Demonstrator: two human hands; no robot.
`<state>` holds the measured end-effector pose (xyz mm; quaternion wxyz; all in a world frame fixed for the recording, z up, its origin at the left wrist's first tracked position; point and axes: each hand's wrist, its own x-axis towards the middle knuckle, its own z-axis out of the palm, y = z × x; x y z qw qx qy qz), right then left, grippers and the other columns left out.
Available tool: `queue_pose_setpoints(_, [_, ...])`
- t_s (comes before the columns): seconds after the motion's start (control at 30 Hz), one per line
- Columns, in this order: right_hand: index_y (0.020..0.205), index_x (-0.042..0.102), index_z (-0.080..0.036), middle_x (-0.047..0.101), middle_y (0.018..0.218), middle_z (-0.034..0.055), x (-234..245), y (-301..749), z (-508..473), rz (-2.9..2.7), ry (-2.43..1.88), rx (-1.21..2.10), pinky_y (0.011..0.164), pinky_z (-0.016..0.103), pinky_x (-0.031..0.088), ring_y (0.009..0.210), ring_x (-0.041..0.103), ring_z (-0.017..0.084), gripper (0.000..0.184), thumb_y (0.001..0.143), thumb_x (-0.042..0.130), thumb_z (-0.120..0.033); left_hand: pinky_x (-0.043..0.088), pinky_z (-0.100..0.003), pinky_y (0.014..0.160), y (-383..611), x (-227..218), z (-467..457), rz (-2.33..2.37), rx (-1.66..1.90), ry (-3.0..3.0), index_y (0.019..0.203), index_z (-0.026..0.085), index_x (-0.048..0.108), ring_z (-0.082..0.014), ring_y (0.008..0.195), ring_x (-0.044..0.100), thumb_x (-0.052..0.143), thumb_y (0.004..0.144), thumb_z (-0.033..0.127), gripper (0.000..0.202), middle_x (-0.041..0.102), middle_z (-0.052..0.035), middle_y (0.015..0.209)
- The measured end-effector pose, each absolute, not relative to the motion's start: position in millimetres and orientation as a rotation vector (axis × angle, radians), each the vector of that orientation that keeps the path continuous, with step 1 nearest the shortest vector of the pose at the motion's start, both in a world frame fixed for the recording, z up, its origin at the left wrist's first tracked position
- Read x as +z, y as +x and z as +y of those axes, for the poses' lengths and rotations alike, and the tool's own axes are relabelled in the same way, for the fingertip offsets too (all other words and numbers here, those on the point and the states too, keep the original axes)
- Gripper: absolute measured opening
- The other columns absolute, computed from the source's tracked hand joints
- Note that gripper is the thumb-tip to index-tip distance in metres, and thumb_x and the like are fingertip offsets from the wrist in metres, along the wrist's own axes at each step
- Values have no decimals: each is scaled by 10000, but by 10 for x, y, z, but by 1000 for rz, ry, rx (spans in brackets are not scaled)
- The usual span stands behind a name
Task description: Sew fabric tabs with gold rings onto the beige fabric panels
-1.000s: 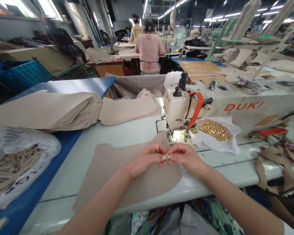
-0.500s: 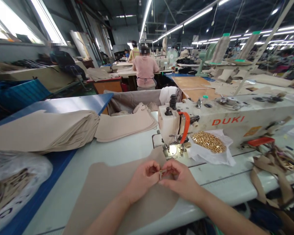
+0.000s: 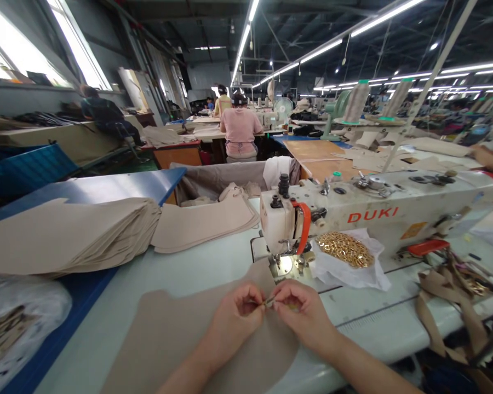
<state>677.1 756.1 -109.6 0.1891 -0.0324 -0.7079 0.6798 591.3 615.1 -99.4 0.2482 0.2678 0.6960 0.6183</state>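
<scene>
Pinching a small light pc point(image 3: 269, 301) btwn the fingertips of both hands, just in front of the sewing machine point(image 3: 370, 200), near side. L hand point(image 3: 236, 314) has thumb & fingers closed on its L end, R hand point(image 3: 302, 312) likewise on its R end; both grips narrow. Pc is v. small & partly hidden, so can't tell if a gold ring is threaded on it.

Progress, far as it shows: looks like mid-handling. Pc is up in the fingers, not at the machine's needle. Big beige panel point(image 3: 176, 328) lies flat under the hands, in front & L of the machine, its far corner near the needle plate point(image 3: 285, 267); no fitting seen on the visible part, though hands cover some of it.

Loose stock suggests lots left: heap of gold rings point(image 3: 345, 249) on white wrapping point(image 3: 378, 276), right up by the machine's near side; bag point(image 3: 45, 295) w/ beige strips point(image 3: 8, 331), well L of machine; thick panel stack point(image 3: 102, 230) also L, w/ a thinner stack point(image 3: 205, 221) btwn it & the machine. Can't tell if any of those panels are finished.
</scene>
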Motion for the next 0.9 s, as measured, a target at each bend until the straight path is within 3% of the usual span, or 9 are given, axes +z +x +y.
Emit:
queue_pose_setpoints(0.33, [615,566,-188,659,739,42,-1130,6731,7516,-2093,-240,1685,653,264,466,705,608,167,83,663,545,-123,468,-216,607,5911,-982,6171,1907,1681,677,694,171,573,-120,626,567,628,660,199,70,595,15,659])
queue_pose_setpoints(0.53, [672,605,-194,665,698,7,-1134,6723,7508,-2003,-302,1926,618,236,482,645,617,138,54,671,586,-144,500,-218,642,5943,-985,6154,2115,1655,821,704,184,586,-125,645,602,589,687,186,17,617,14,680])
queue_pose_setpoints(0.7, [839,631,-207,695,742,-14,-1154,6726,7538,-1852,-306,2132,665,226,504,676,652,130,185,662,641,-153,514,-223,668,5965,-934,6138,2205,1605,879,708,191,586,-129,661,616,567,705,195,19,625,14,685])
queue_pose_setpoints(0.9, [772,667,-204,683,676,-8,-1175,6750,7582,-2018,-282,2069,627,234,487,635,631,136,67,737,610,-205,521,-234,670,5961,-904,6117,2237,1532,901,710,199,592,-139,661,628,572,721,220,31,640,14,687])
